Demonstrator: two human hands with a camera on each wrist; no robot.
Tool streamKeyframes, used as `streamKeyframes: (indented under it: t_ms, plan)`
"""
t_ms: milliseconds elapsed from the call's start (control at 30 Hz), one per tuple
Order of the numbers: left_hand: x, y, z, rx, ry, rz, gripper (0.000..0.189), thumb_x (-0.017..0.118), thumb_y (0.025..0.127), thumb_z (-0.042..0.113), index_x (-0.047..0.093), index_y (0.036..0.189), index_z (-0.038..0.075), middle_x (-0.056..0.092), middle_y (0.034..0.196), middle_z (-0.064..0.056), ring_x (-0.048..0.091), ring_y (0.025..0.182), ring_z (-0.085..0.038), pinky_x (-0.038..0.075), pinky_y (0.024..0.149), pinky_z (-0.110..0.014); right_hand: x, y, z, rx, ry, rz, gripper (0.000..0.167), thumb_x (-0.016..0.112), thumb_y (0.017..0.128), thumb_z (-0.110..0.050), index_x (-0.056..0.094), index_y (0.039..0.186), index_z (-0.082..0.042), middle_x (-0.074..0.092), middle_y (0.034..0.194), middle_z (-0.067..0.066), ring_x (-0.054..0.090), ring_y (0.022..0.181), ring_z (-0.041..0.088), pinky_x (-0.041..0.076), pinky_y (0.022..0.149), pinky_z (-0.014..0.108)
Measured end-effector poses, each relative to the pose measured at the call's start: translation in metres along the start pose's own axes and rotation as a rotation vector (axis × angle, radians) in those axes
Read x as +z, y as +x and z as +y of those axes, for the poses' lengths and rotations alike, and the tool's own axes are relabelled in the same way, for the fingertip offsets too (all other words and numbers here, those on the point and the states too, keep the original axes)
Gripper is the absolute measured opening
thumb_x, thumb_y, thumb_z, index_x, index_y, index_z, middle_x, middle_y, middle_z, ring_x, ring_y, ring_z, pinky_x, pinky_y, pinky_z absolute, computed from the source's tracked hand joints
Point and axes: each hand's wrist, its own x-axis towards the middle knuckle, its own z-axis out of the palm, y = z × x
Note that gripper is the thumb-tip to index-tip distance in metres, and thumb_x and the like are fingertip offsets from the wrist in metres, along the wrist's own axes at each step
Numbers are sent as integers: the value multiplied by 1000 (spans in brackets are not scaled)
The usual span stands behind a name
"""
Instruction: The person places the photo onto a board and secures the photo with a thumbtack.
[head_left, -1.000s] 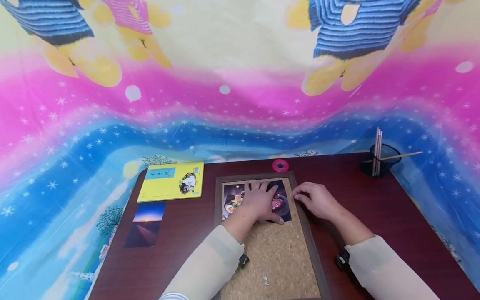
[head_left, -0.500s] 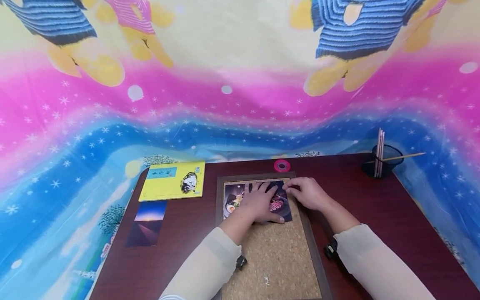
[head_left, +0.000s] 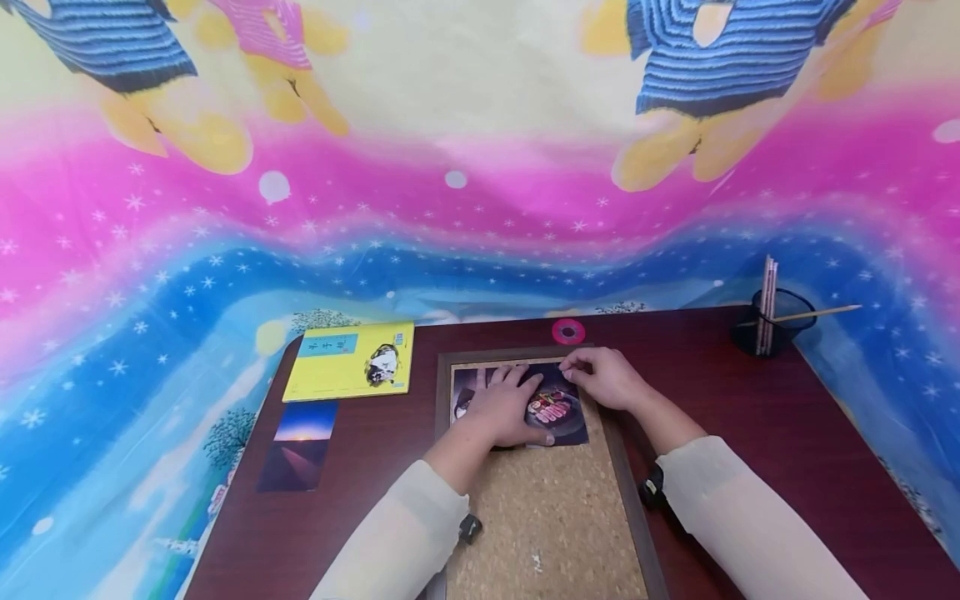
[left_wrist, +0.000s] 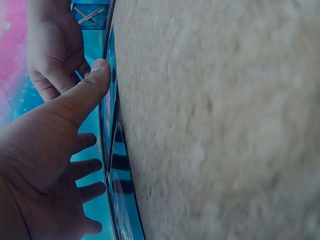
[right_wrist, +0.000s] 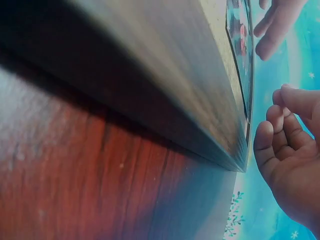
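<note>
In the head view my left hand (head_left: 497,414) rests with spread fingers on a food photo (head_left: 557,405). The photo lies at the top of a cork board (head_left: 547,492) with a brown wooden frame. At the photo's upper right corner, the thumb and forefinger of my right hand (head_left: 606,380) come together. The right wrist view shows its thumb tip meeting the forefinger (right_wrist: 276,97), the other fingers curled. I cannot tell what, if anything, lies between those tips. Small whitish bits (head_left: 537,561) lie low on the cork.
On the dark red table (head_left: 375,467), a yellow book (head_left: 337,375) and a sunset photo (head_left: 297,450) lie left. A pink tape roll (head_left: 568,331) is behind the board. A black mesh pencil cup (head_left: 767,329) stands back right. A cartoon-print curtain (head_left: 480,225) surrounds the table.
My right hand has moved left from the frame's right side onto the photo's upper right corner. My left hand has slid slightly left, uncovering more of the photo's right half.
</note>
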Motion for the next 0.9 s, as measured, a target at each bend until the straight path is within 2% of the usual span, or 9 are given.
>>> streamKeyframes:
  t_ms: [267, 567, 900]
  plan:
    - [1, -2, -10, 0, 13, -16, 107, 68, 76, 84, 37, 163, 30, 27, 170, -2, 26, 155, -30, 17, 121, -68, 3, 13, -5, -6, -3, -19, 16, 70, 101, -22, 79, 111, -14, 74, 103, -1, 68, 96, 20, 56, 85, 45]
    - [4, -2, -10, -9, -10, -30, 103, 68, 78, 81, 41, 161, 28, 27, 170, -2, 24, 156, -27, 18, 122, -64, 3, 30, -11, -24, -31, -21, 17, 71, 100, -23, 79, 111, -13, 76, 103, -1, 69, 97, 21, 56, 86, 46]
    - [2, -5, -7, -36, -30, -49, 102, 70, 78, 81, 39, 161, 30, 26, 171, 0, 23, 156, -26, 19, 122, -63, 10, 43, -13, -29, -54, -109, 12, 73, 98, -20, 81, 105, -14, 76, 98, -3, 70, 93, 19, 56, 86, 45]
